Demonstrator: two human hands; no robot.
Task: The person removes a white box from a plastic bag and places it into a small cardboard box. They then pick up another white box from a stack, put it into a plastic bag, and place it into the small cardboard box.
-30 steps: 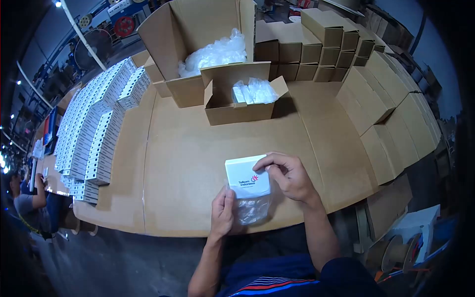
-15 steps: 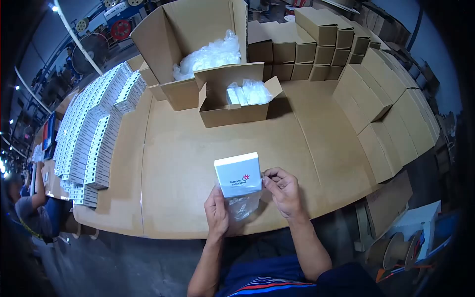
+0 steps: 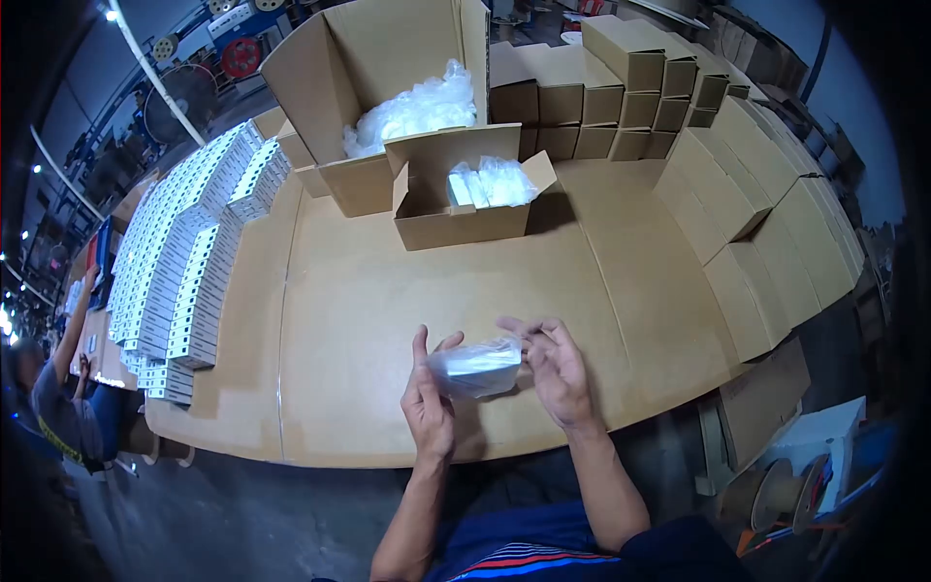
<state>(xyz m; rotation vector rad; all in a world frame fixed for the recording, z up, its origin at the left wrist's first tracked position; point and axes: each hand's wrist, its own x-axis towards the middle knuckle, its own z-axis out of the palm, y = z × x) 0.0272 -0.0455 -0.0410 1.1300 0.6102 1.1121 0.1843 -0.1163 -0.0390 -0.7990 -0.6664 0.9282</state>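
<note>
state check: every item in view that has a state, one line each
left hand: open-fingered, holding the bagged white box
right hand: fingers on the bag's right end
bagged white box: inside clear bag, held above the table
small carton: flaps open, part-filled with bagged boxes
large carton: open, clear plastic inside
brown cartons: closed, stacked
white boxes: closed, in rows
</note>
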